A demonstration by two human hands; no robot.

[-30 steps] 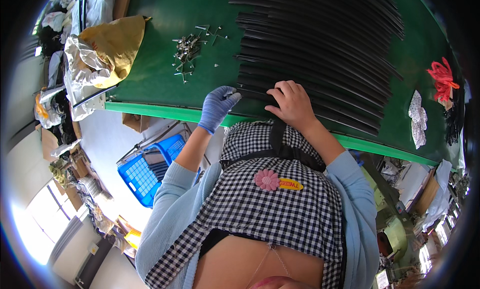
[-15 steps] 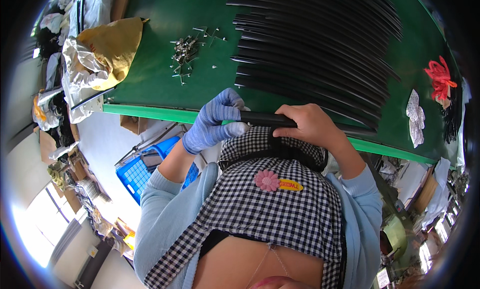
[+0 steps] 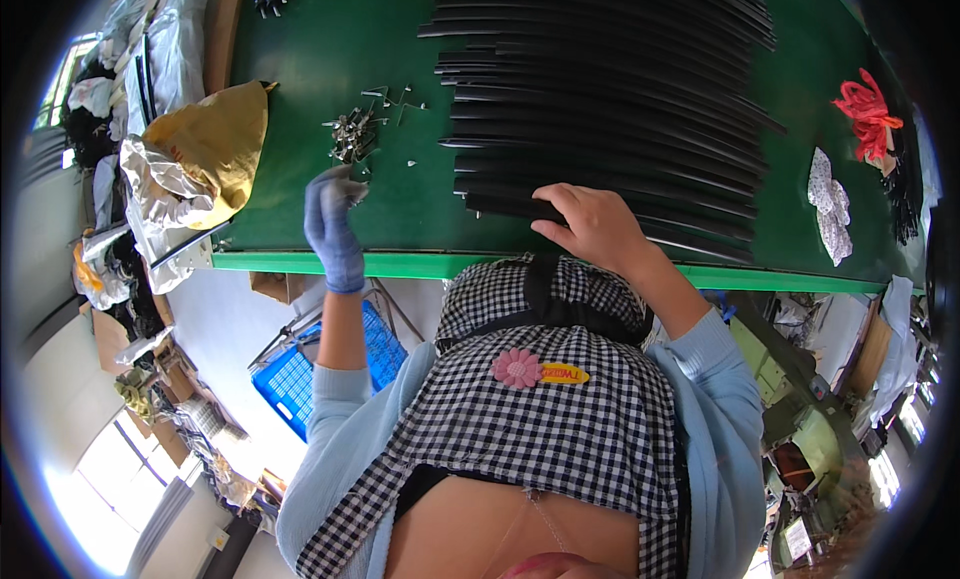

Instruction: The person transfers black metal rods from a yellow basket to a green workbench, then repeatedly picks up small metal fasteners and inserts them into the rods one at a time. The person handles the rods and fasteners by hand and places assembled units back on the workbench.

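My right hand (image 3: 596,227), bare, grips a black tube (image 3: 505,207) between thumb and fingers at the near edge of a row of similar tubes. A small light pin-like tip shows at that tube's left end. My left hand (image 3: 335,224), in a blue-grey knitted glove, is at the near side of a heap of small bent metal pieces (image 3: 350,137). Its fingertips are blurred, so I cannot tell whether they hold a piece. Several black tubes (image 3: 610,104) lie side by side across the green table (image 3: 300,214).
To the left, a yellow and white sack (image 3: 215,144) lies at the table's edge. Red ties (image 3: 868,114) and a patterned silvery-white bundle (image 3: 828,207) rest at the right. A blue plastic basket (image 3: 290,384) stands below the table, on the left.
My left hand has let go of the tube's end and moved left to the metal pieces. My right hand has brought the tube forward onto the table beside the row.
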